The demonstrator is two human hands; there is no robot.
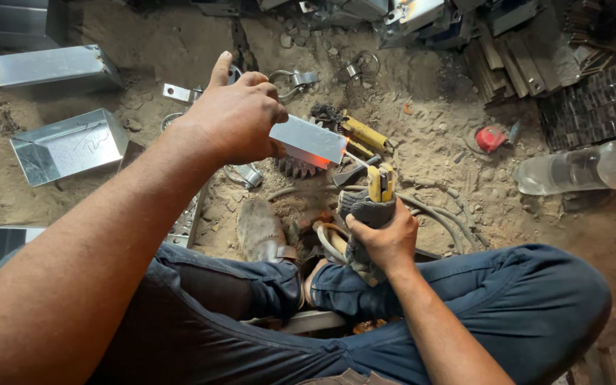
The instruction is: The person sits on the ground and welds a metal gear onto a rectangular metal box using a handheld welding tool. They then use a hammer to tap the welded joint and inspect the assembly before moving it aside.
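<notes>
Landmark: the small sheet-metal box [309, 140] held at centre, its lower edge glowing orange.

Far left of the box, three open galvanised trays lay on the sandy ground [429, 121]: one long tray [51, 68] at the top, one square tray [65, 146] below it, a third tray [5, 242] cut by the left edge.

Left hand [233, 117] was closed round the left end of the box, fingers curled over the top, thumb sticking up. The box sat tilted, above a toothed metal piece [295, 167] on the ground.

Above the box, near its upper side, metal pipe clamps [294, 78] lay in the dirt. Just right of the box, a yellow-handled tool [363, 132] rested on the ground.

Below and right of the box, right hand [383, 235] gripped a welding electrode holder [379, 184] wrapped in grey cloth, yellow jaws pointing up toward the glowing edge, cable looped beside the wrist.

Further right of the box: a red round object [491, 138], then a clear plastic bottle [582, 167] lying on its side. Stacked metal strips [597, 103] lay above the bottle.

Person sat cross-legged in blue jeans [522, 299], below the box.
</notes>
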